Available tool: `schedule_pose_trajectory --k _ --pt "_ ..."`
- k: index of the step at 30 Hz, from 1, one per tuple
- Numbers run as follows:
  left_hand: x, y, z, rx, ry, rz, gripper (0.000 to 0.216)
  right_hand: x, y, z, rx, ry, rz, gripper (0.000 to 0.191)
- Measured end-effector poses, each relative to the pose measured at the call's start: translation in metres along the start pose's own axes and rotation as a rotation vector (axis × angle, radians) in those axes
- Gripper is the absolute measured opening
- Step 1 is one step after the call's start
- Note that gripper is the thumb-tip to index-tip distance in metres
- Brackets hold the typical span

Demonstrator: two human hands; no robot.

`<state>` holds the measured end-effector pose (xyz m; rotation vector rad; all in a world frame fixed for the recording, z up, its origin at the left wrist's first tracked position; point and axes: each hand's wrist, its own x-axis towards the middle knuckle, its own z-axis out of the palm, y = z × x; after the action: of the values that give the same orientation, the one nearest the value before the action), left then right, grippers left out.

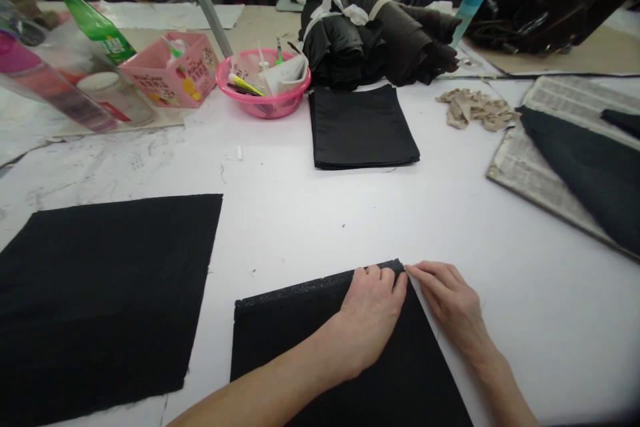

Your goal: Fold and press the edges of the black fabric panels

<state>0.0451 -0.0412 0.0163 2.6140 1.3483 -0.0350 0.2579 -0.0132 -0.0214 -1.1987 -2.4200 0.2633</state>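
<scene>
Hands, left [373, 313] and right [450, 303], fingers curled, pinching far right corner of black fabric [320, 353].

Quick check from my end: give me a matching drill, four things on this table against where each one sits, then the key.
Things:
1. pink basin
2. folded black stack
3. large black fabric sheet
4. green bottle

Places:
A. flat at the near left of the table
B. far left, lying tilted
C. middle of the table, in front of the dark fabric rolls
D. beside the pink box, holding small items

Pairs: 1-D, 2-C, 3-A, 4-B
</scene>
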Motion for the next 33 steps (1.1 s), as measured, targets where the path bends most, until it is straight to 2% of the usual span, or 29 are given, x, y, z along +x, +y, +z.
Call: schedule_pose_trajectory --k 3,5,11,17,21,25,33 --pt "-0.014 0.003 0.010 0.085 0.136 -0.046 0.052 0.000 -0.001 0.000 -0.005 -0.003 0.011 0.031" --pt "-0.026 0.002 0.018 0.118 0.215 -0.030 0.043 0.000 -0.003 -0.001 0.009 -0.001 0.029 0.030" --pt "-0.065 -0.011 0.038 0.115 0.305 0.075 0.039 0.002 -0.005 -0.001 0.019 0.027 0.035 0.027" --pt "-0.104 -0.030 0.049 0.049 0.313 0.053 0.039 0.010 -0.021 -0.005 0.025 0.034 0.058 0.019" --pt "-0.129 -0.041 0.049 -0.003 0.311 0.026 0.038 0.021 -0.038 -0.005 -0.014 -0.117 0.009 0.015" --pt "-0.148 -0.048 0.050 -0.066 0.306 -0.017 0.040 0.033 -0.043 -0.010 -0.085 -0.285 0.030 0.007" --pt "-0.155 -0.050 0.057 -0.167 0.310 -0.062 0.046 0.055 -0.054 -0.027 -0.071 -0.439 0.004 0.007"
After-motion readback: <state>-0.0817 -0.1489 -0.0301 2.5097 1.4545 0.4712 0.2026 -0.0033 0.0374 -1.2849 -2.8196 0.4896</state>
